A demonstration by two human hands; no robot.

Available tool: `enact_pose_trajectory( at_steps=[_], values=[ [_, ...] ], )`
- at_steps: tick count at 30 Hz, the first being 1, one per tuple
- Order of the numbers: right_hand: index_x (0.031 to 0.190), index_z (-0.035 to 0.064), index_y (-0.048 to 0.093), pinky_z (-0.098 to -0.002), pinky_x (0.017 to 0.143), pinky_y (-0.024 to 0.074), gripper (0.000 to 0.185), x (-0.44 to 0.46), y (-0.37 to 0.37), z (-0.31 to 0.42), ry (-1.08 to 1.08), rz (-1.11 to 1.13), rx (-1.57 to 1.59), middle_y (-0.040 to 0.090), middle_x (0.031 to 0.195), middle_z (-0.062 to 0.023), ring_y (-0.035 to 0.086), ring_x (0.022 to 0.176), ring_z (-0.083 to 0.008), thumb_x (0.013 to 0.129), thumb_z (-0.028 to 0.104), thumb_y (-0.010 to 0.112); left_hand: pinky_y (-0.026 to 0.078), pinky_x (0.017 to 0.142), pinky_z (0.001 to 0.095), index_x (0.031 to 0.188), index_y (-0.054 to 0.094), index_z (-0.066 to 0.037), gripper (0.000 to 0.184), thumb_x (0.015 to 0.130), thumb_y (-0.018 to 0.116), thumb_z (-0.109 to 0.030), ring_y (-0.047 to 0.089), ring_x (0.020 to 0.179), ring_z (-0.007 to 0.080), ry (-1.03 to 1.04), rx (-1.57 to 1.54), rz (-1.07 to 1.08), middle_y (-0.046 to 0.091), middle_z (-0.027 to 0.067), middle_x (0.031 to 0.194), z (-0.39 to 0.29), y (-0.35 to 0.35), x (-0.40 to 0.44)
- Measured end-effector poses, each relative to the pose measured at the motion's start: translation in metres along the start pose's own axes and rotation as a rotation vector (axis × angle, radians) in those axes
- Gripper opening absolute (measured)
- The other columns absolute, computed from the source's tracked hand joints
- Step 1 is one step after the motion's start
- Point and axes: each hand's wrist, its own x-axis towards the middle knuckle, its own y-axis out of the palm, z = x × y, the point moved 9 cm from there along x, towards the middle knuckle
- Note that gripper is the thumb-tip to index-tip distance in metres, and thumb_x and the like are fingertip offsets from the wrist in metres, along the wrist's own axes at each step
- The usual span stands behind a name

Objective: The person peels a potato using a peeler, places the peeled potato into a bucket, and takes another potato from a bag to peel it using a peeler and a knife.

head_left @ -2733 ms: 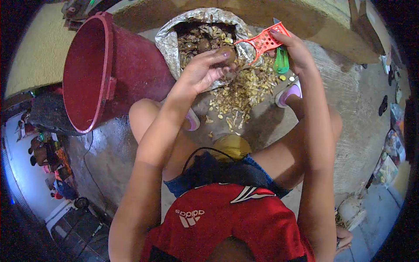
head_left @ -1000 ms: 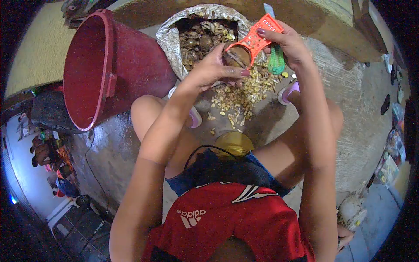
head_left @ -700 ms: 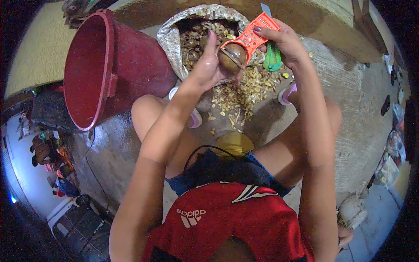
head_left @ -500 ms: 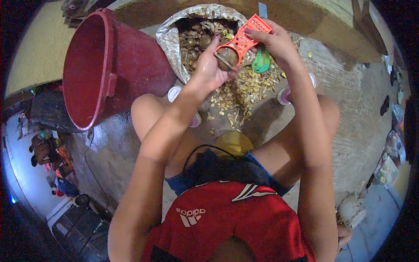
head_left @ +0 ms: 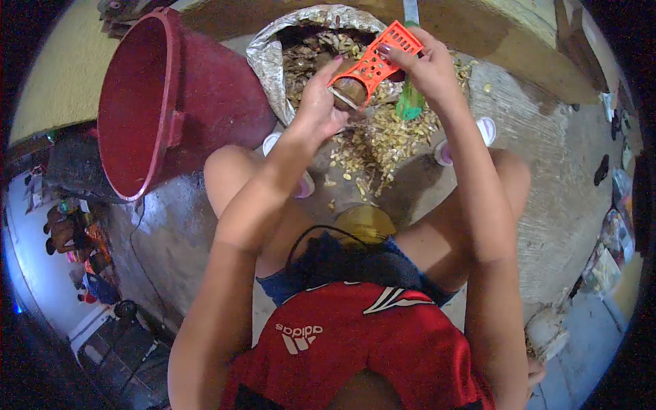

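Observation:
My left hand [head_left: 319, 102] cups a round brown lump [head_left: 350, 90], perhaps a root or tuber, with its fingers partly hidden beneath it. An orange plastic peeler [head_left: 375, 65] lies against the lump, its ring-shaped end over it. My right hand [head_left: 427, 65] grips the slotted end, thumb on top. Behind that hand shows a green-handled knife [head_left: 410, 102], blade pointing away; I cannot tell whether the fingers also hold it. Below both hands, pale shavings [head_left: 369, 154] are heaped on the floor. An open whitish sack [head_left: 268, 55] behind them holds brown pieces and peelings.
A large dark red bin [head_left: 222, 89] lies tilted at the left, its mouth facing left. A yellow round container [head_left: 365, 224] sits between my legs. Plastic bags [head_left: 605, 270] line the right edge. Other people [head_left: 65, 229] appear far left.
The peeler and the brown lump have shifted slightly left and toward me. The green knife handle sits a little lower. Both hands keep their hold.

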Motion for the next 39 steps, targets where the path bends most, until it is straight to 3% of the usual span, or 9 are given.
enact_pose_trajectory(
  at_steps=[5, 8, 11, 14, 18, 25, 29, 32, 39],
  values=[
    [0.087, 0.0027, 0.061, -0.0257, 0.061, 0.0477, 0.024, -0.003, 0.000, -0.007, 0.102, 0.012, -0.006, 0.063, 0.074, -0.0044, 0.059, 0.067, -0.0100, 0.073, 0.020, 0.069, 0.053, 0.061, 0.0381, 0.105, 0.054, -0.003, 0.034, 0.088, 0.043, -0.031, 0.061, 0.073, 0.0233, -0.122, -0.034, 0.003, 0.062, 0.0091, 0.094, 0.007, -0.005, 0.001],
    [0.086, 0.0020, 0.062, -0.0274, 0.061, 0.0480, 0.022, 0.004, -0.029, -0.009, 0.095, -0.111, -0.018, 0.063, 0.072, -0.0053, 0.060, 0.066, -0.0105, 0.073, 0.019, 0.068, 0.052, 0.059, 0.0360, 0.103, 0.055, -0.003, 0.035, 0.088, 0.043, -0.032, 0.060, 0.070, 0.0229, -0.117, -0.074, 0.198, 0.062, 0.0093, 0.090, 0.000, 0.004, -0.004],
    [0.094, 0.0009, 0.059, -0.0245, 0.052, 0.0479, 0.024, 0.001, -0.054, 0.020, -0.163, -0.290, -0.578, 0.063, 0.077, -0.0044, 0.059, 0.062, -0.0103, 0.078, 0.016, 0.066, 0.051, 0.058, 0.0346, 0.101, 0.055, -0.002, 0.036, 0.090, 0.040, -0.032, 0.060, 0.071, 0.0232, -0.081, 0.057, 0.024, 0.062, 0.0111, 0.089, -0.007, -0.007, -0.008],
    [0.098, 0.0000, 0.057, -0.0262, 0.053, 0.0493, 0.026, 0.005, -0.102, 0.020, -0.182, -0.443, -0.444, 0.063, 0.079, -0.0055, 0.060, 0.063, -0.0121, 0.079, 0.016, 0.065, 0.051, 0.058, 0.0321, 0.100, 0.055, -0.002, 0.038, 0.090, 0.037, -0.034, 0.060, 0.071, 0.0243, -0.051, 0.045, -0.014, 0.061, 0.0128, 0.090, -0.013, -0.010, -0.015],
    [0.097, 0.0006, 0.057, -0.0253, 0.053, 0.0486, 0.025, -0.002, -0.080, 0.008, -0.041, -0.310, -0.222, 0.063, 0.079, -0.0052, 0.060, 0.063, -0.0111, 0.079, 0.016, 0.064, 0.049, 0.059, 0.0311, 0.103, 0.054, -0.002, 0.042, 0.091, 0.037, -0.038, 0.060, 0.073, 0.0245, -0.031, 0.048, 0.052, 0.061, 0.0136, 0.091, -0.013, -0.018, -0.004],
    [0.096, 0.0016, 0.057, -0.0238, 0.052, 0.0474, 0.023, -0.007, -0.059, 0.015, 0.016, -0.176, -0.272, 0.063, 0.079, -0.0046, 0.059, 0.062, -0.0096, 0.080, 0.016, 0.064, 0.050, 0.060, 0.0325, 0.103, 0.054, -0.003, 0.040, 0.091, 0.038, -0.038, 0.060, 0.072, 0.0218, -0.055, -0.015, 0.103, 0.061, 0.0102, 0.086, -0.009, -0.005, -0.008],
    [0.092, 0.0010, 0.060, -0.0266, 0.058, 0.0486, 0.030, -0.011, -0.038, 0.005, 0.104, -0.108, 0.168, 0.064, 0.073, -0.0063, 0.060, 0.062, -0.0117, 0.075, 0.025, 0.068, 0.050, 0.059, 0.0336, 0.100, 0.054, -0.003, 0.039, 0.091, 0.039, -0.038, 0.061, 0.071, 0.0209, 0.010, -0.012, -0.025, 0.062, 0.0091, 0.083, -0.003, -0.015, 0.001],
    [0.090, 0.0013, 0.061, -0.0257, 0.060, 0.0484, 0.030, -0.012, -0.022, -0.002, 0.043, -0.073, -0.026, 0.064, 0.075, -0.0055, 0.060, 0.064, -0.0112, 0.073, 0.024, 0.070, 0.049, 0.054, 0.0329, 0.099, 0.054, -0.005, 0.036, 0.091, 0.038, -0.036, 0.060, 0.065, 0.0211, 0.076, -0.023, -0.169, 0.062, 0.0089, 0.080, -0.006, 0.003, -0.010],
    [0.086, 0.0024, 0.063, -0.0253, 0.060, 0.0475, 0.025, -0.009, -0.019, -0.006, 0.078, -0.094, 0.010, 0.063, 0.071, -0.0042, 0.058, 0.064, -0.0103, 0.072, 0.022, 0.070, 0.047, 0.048, 0.0271, 0.101, 0.056, -0.006, 0.037, 0.090, 0.033, -0.033, 0.061, 0.063, 0.0192, -0.042, 0.219, 0.058, 0.064, 0.0073, 0.083, 0.001, 0.005, -0.009]
  ],
)
